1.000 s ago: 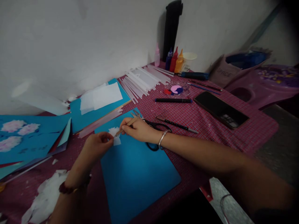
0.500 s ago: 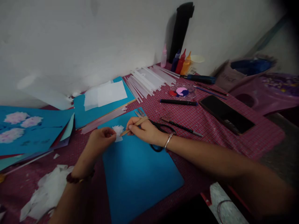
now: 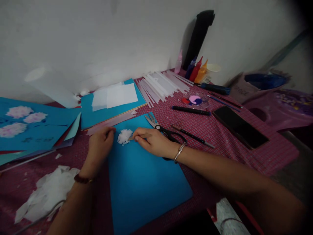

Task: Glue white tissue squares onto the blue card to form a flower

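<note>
A ruffled white paper puff (image 3: 125,136) lies on the upper part of a blue sheet (image 3: 146,186). From the right, my right hand (image 3: 151,138) pinches a thin wooden stick (image 3: 131,138), its tip touching the puff's edge. My left hand (image 3: 101,143) is just left of the puff, apart from it, over the sheet's left edge. Its fingers are curled together; whether something small is between them is hidden. Black-handled scissors (image 3: 158,127) lie partly open beyond my right hand, the handles partly covered by my wrist.
Left, a blue sheet bears fluffy white-pink flowers (image 3: 18,111); crumpled white paper (image 3: 50,192) lies nearer. At the back are paper strips (image 3: 161,85) and paint bottles (image 3: 196,70). Right are a pen (image 3: 190,110), a brush (image 3: 190,134), a palette (image 3: 195,100) and a phone (image 3: 241,127).
My left hand has drawn back left, off the puff. My right hand has lowered the stick against the puff's right edge. The view has shifted slightly.
</note>
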Demonstrator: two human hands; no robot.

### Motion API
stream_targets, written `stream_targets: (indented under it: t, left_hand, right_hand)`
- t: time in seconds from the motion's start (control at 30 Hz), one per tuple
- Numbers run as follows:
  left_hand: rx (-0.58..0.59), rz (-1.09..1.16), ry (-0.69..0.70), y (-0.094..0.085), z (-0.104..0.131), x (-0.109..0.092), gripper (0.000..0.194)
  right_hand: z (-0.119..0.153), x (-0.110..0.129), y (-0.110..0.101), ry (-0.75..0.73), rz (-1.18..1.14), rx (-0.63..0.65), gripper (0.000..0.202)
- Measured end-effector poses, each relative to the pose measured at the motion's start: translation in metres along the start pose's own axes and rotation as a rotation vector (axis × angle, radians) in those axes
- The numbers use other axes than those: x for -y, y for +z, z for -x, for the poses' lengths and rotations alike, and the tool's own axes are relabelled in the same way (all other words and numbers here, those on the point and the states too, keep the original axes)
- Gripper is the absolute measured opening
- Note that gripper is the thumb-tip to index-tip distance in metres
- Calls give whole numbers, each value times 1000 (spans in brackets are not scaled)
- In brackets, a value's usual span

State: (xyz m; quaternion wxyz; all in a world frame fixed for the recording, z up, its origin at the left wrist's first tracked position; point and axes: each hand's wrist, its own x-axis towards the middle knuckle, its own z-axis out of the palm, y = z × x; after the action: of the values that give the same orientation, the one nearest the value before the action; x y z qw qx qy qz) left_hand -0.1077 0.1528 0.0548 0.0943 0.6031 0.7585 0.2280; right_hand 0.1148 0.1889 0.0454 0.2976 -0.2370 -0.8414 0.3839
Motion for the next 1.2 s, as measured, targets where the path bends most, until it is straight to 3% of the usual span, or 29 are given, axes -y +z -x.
stream_targets:
  t: [0.23, 0.4, 0.47, 0.57, 0.67, 0.77, 0.87, 1.0, 1.2]
  left_hand:
    - [115, -221, 46, 1, 1, -3, 36]
    - [150, -11, 27, -13, 3, -1, 34]
    - [91, 89, -23, -35, 6, 7, 36]
    - [-4, 48, -136, -82, 19, 30, 40]
    - [3, -53, -224, -130, 38, 63, 40]
    - [52, -79, -304, -157, 58, 97, 37]
    - [123, -33, -333, -157, 72, 118, 33]
    - [260, 4, -298, -136, 76, 120, 32]
    - [240, -52, -240, -121, 68, 117, 25]
  right_hand:
    - [3, 1, 3, -60, -22, -19, 18]
    - [0, -5, 1, 160, -455, -245, 16]
    - [-1, -7, 1, 242, -610, -277, 15]
    - [-1, -5, 0, 261, -616, -254, 16]
    - [0, -1, 0, 249, -540, -213, 18]
    - [-1, -2, 0, 245, -526, -164, 18]
    - [-1, -3, 1, 244, -510, -135, 19]
    - [0, -2, 2, 242, -500, -140, 18]
    - [0, -3, 2, 255, -487, -132, 18]
